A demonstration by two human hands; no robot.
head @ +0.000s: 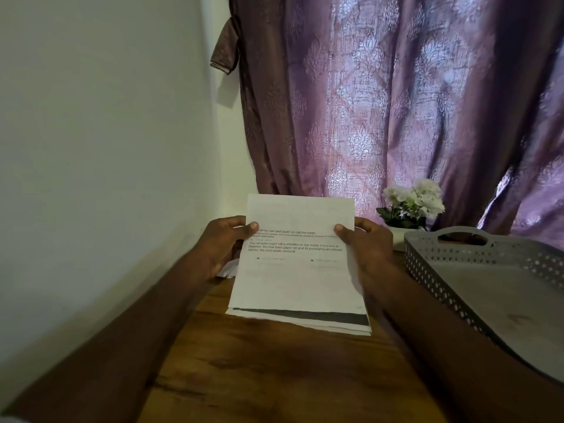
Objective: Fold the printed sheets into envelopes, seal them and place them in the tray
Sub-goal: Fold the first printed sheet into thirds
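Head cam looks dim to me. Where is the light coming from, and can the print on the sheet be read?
Head view: backlit through the curtain, so the table and both forearms sit in shadow; middle lines on the printed sheet are legible, smaller lines blur; right hand edge is smeared; wide-angle bending shows at the tray.

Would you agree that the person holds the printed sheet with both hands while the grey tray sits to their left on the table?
Not quite: in the head view the grey tray sits to their right, not left. Both the left hand and right hand do hold the printed sheet by its side edges.
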